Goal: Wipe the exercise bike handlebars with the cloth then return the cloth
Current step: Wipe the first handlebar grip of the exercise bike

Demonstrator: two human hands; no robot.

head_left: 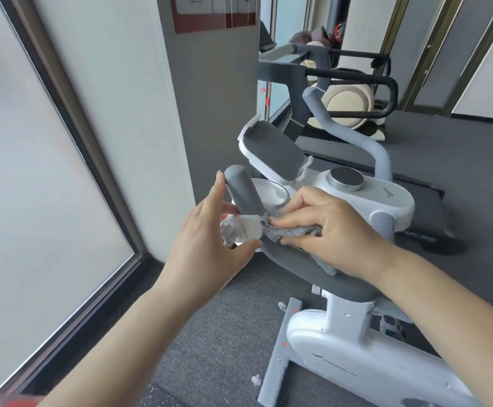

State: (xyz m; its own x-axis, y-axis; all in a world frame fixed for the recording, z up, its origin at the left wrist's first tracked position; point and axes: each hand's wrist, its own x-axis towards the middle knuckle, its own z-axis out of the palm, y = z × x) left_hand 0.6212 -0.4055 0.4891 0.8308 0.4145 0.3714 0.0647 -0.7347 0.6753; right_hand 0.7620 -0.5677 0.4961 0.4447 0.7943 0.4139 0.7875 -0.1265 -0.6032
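A white exercise bike stands in front of me with grey padded handlebars. The left handlebar's upright grip rises between my hands. My right hand presses a grey fluffy cloth against the handlebar just below that upright grip, its fingers closed over the cloth. My left hand sits to the left of the grip, fingers spread, thumb and fingertips touching the white joint piece at the grip's base. Part of the cloth hangs down under my right palm.
The bike's tablet holder and round knob lie beyond my hands. A frosted glass wall and a grey pillar stand to the left. A treadmill and other gear stand behind the bike on the grey carpet.
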